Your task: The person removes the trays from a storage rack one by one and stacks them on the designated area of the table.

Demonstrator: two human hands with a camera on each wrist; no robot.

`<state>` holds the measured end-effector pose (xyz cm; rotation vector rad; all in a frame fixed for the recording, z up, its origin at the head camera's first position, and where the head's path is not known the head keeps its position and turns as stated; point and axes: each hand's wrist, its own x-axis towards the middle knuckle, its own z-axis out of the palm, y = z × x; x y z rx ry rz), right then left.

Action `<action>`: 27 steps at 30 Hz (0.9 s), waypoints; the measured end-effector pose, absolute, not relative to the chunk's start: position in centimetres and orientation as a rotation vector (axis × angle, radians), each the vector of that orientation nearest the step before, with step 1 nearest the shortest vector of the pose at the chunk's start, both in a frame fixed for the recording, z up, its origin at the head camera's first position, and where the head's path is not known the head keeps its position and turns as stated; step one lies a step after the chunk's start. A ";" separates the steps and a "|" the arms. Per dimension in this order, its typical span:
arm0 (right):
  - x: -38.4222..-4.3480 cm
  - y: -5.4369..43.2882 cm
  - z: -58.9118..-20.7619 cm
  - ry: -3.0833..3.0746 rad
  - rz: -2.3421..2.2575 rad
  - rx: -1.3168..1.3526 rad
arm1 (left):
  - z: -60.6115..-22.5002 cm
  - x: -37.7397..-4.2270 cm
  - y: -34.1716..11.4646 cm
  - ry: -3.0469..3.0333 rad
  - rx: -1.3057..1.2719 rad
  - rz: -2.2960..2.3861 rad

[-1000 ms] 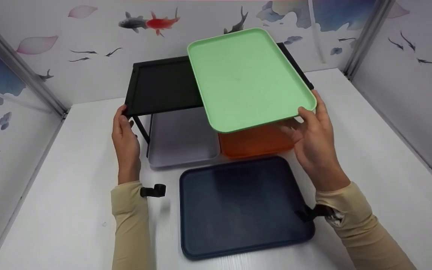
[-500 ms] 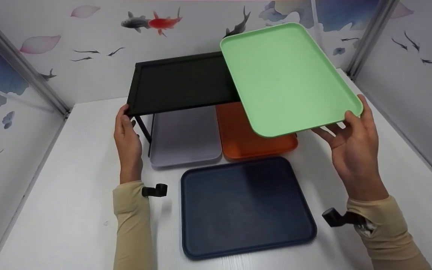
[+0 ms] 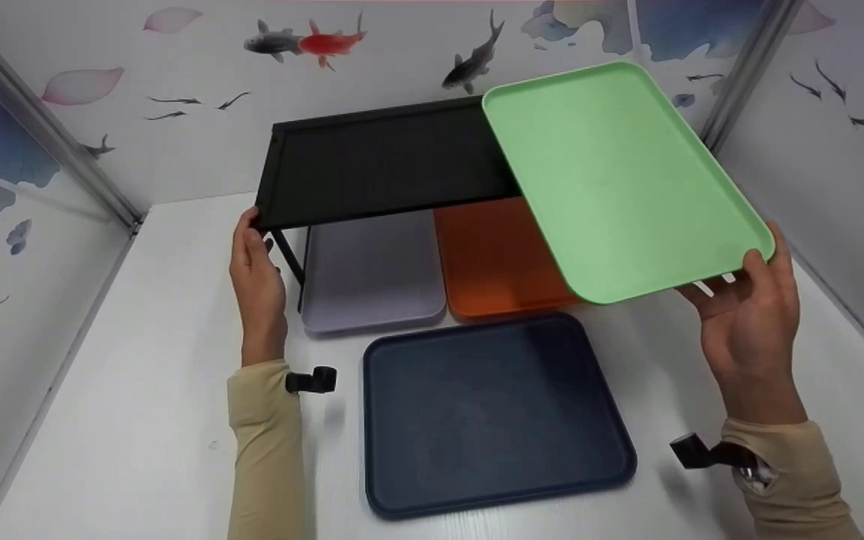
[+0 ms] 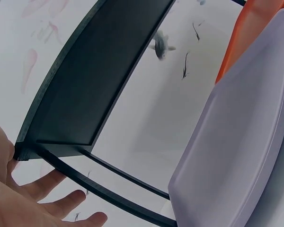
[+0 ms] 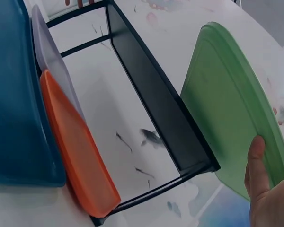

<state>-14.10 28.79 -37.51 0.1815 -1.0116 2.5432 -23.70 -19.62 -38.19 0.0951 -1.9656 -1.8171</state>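
Observation:
My right hand (image 3: 751,337) pinches the near right corner of a light green tray (image 3: 627,180), thumb on the upper face and fingers underneath. The tray is held up, tilted, overlapping the right end of a black shelf rack (image 3: 387,161) in the head view. In the right wrist view the tray's underside (image 5: 222,104) shows beside the rack top. At the rack's near left corner, my left hand (image 3: 259,292) holds the top's edge, its other fingers (image 4: 68,203) spread loosely by the leg. Below the rack top lie a lilac tray (image 3: 372,274) and an orange tray (image 3: 492,262), side by side.
A dark blue tray (image 3: 492,420) lies flat on the white table (image 3: 147,390), in front of the lilac and orange trays. White panels (image 3: 199,45) painted with fish stand behind and at both sides, with metal posts at the corners.
My right hand has carried the green tray rightward from above the rack, then slightly down and nearer, uncovering more of the black top and orange tray. The left hand stays on the rack corner.

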 end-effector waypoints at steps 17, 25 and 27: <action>-14.3 31.2 -39.9 -0.937 2.509 0.103 | -38.8 -24.0 -19.9 -1.946 0.062 -1.810; -14.6 31.5 -40.2 -0.965 2.459 0.127 | -38.8 -23.9 -19.9 -1.947 0.059 -1.815; -14.6 31.5 -40.3 -0.959 2.456 0.119 | -38.8 -23.9 -19.9 -1.944 0.055 -1.819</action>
